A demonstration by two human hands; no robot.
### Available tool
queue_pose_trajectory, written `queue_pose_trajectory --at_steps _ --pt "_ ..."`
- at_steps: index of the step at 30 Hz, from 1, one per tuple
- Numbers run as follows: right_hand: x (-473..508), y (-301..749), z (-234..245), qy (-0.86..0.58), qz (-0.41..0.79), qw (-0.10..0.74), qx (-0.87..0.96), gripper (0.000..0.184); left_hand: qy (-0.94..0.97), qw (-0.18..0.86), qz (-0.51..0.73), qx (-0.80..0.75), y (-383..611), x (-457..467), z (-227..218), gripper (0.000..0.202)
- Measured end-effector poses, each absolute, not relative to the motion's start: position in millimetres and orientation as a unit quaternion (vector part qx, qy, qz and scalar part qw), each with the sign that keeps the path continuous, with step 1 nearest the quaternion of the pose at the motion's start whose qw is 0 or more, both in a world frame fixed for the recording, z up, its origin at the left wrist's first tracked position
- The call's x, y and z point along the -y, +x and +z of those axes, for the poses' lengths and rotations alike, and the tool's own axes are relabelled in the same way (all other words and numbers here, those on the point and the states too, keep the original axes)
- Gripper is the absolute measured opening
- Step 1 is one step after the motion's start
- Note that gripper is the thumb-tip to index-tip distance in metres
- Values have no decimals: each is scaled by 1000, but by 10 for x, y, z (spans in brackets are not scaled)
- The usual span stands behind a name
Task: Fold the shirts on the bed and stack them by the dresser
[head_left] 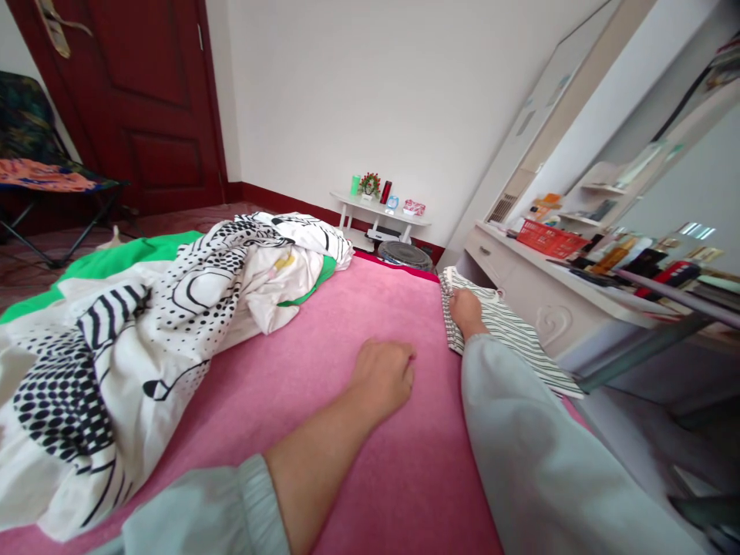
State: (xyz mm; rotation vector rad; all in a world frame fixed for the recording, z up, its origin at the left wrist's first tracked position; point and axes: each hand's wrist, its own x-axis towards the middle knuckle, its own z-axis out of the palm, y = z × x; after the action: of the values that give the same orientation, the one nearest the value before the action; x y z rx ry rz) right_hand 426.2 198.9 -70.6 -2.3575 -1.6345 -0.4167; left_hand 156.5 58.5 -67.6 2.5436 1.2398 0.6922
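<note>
Black-and-white striped pants (514,327), with a gathered waistband and a small white tie, lie along the right edge of the pink-covered bed (381,293). My right hand (467,312) is closed on them near the waistband; its fingertips are partly hidden. My left hand (382,379) is over the middle of the pink cover, fingers curled in and nothing visible in them. To its left lies a rumpled white quilt (190,308) with black dots and stripes and a green underside.
Right of the bed stands a white dressing table (520,277) with a red basket (549,239) and several bottles. A low white shelf (375,206) holds small items beyond the bed's far end. At left are a folding chair (52,181) and a dark red door (139,100).
</note>
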Motion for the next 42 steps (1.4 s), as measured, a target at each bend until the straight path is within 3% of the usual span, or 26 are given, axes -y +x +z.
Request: queue_pose_trajectory --at_steps 3,5,9,12,18,20,24,27,30,34,36,39,42 --pt "-1992 4257 -697 -804 -121 120 570 35 867 120 244 -419 1557 -592 -683 25" --pt "-1931 4243 -666 -799 -102 129 579 46 864 135 249 -417 1549 -598 -677 25" --pt "-1600 4200 -552 -771 25 222 596 61 857 173 242 -420 1538 -607 -654 26" --pt "-1238 4116 -478 -761 21 282 584 51 854 178 245 -424 1537 -609 -652 27" --pt "-802 3880 -500 -782 -58 180 594 29 857 171 259 -410 1533 -614 -673 26" --pt "-803 3860 -513 -766 -42 222 601 17 857 170 257 -412 1532 -618 -676 25" --pt "-855 3899 -494 -715 21 331 615 21 858 173 253 -413 1535 -627 -681 25" --pt "-832 3929 -465 -684 42 296 666 31 856 177 252 -415 1537 -632 -683 25" --pt "-778 3908 -481 -694 -57 276 662 40 856 182 249 -415 1541 -632 -671 25" --pt "-726 3760 -609 -750 -81 91 650 52 853 188 238 -424 1539 -624 -648 25" --pt "-707 3695 -647 -760 -60 38 646 56 855 188 238 -421 1533 -624 -650 25" --pt "-630 3723 -598 -744 -26 44 667 58 859 188 247 -406 1524 -640 -677 23" --pt "-465 3921 -530 -766 -77 104 630 56 862 190 253 -395 1517 -660 -712 22"
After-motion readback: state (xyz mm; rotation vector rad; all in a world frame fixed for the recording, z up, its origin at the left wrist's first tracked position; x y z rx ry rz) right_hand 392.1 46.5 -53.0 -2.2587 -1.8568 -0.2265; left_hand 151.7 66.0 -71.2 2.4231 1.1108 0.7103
